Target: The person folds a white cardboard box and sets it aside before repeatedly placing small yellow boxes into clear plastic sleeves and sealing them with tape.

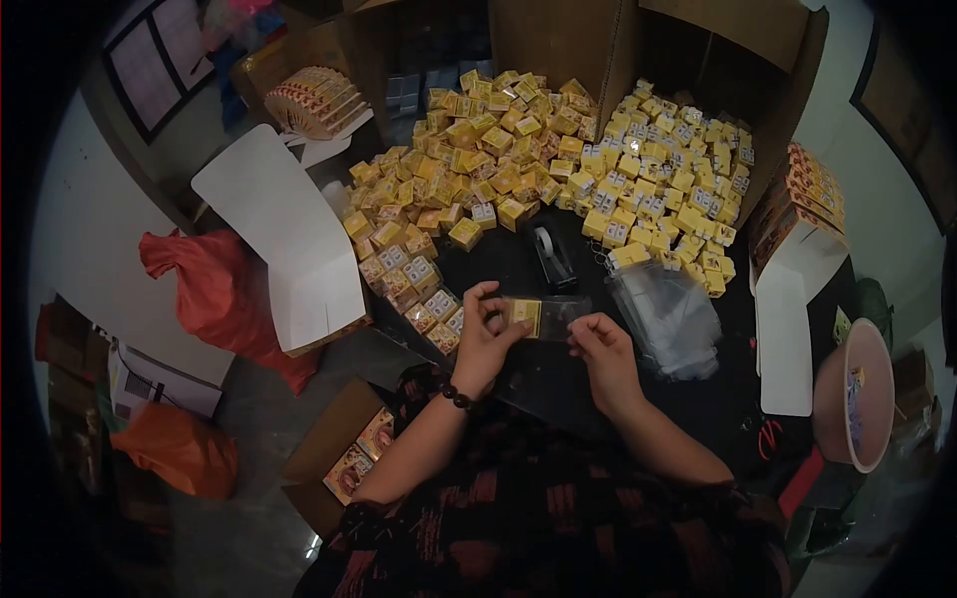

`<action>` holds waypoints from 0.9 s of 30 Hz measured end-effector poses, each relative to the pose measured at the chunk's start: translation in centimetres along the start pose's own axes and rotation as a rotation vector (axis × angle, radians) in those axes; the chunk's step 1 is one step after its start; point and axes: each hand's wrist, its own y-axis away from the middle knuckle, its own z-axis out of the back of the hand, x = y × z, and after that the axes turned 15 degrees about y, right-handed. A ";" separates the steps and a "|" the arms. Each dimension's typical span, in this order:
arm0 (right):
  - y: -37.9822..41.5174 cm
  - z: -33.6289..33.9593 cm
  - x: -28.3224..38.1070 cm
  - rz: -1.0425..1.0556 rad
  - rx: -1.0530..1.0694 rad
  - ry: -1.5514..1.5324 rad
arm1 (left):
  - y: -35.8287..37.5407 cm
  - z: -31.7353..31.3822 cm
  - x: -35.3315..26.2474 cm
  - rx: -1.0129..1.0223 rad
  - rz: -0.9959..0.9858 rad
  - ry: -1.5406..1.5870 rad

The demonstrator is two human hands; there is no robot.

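Note:
Over the black table, my left hand grips a small yellow box between thumb and fingers. The box lies inside a clear plastic bag. My right hand pinches the right end of this bag. Just right of my hands is a stack of clear plastic bags. A black tape dispenser stands beyond the held box. Rows of small boxes lie to the left of my left hand.
A heap of yellow boxes and a pile of yellow-and-white pieces cover the far side. White cardboard stands at left, more cardboard at right. Red-handled scissors and a pink basin are at lower right.

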 end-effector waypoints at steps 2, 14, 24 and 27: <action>1.2 -1.8 0.9 0.133 -0.064 0.106 | 0.7 0.4 -0.5 0.019 0.092 0.075; 2.1 -2.5 1.4 0.475 0.286 0.068 | 5.8 5.1 -0.8 0.388 0.764 0.357; 8.4 -6.3 13.2 0.589 0.912 -0.722 | 8.3 4.7 0.7 0.376 0.694 0.367; 7.2 -6.3 13.3 0.684 0.925 -0.624 | 8.1 4.8 0.5 0.403 0.714 0.333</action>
